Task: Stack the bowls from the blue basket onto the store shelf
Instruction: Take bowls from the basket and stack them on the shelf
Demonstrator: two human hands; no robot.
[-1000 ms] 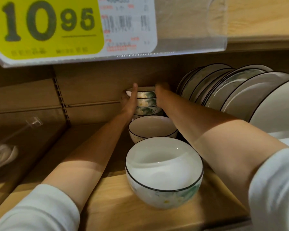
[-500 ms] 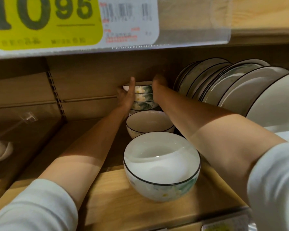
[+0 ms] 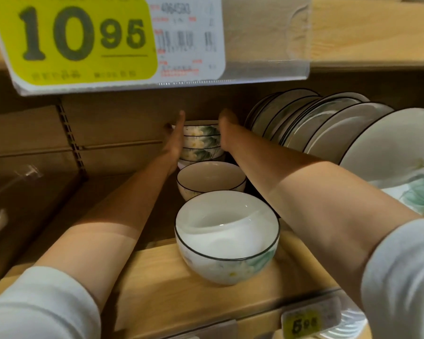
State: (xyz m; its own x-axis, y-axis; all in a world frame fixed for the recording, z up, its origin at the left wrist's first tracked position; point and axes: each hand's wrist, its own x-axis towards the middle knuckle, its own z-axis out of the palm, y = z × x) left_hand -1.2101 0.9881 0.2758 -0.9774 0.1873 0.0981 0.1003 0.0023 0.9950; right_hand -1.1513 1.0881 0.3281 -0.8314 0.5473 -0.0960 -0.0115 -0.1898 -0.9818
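The top and left edges are cutting off the yellow price tag (image 3: 83, 40), and its small print is blurring past reading. The left hand (image 3: 175, 140) is covering the left side of the far stack of bowls (image 3: 201, 143), and the middle bowl (image 3: 211, 177) is hiding the stack's bottom. The right hand (image 3: 227, 128) is hiding its own fingers. The right edge is cropping the nearest plate (image 3: 389, 148). The bottom edge is clipping a blurred small price label (image 3: 304, 324).

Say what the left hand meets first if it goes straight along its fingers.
Likely the shelf's back panel. The left hand lies flat against the left side of the bowl stack, fingers pointing inward and up; nothing shows between fingertips and panel, though depth is unclear.
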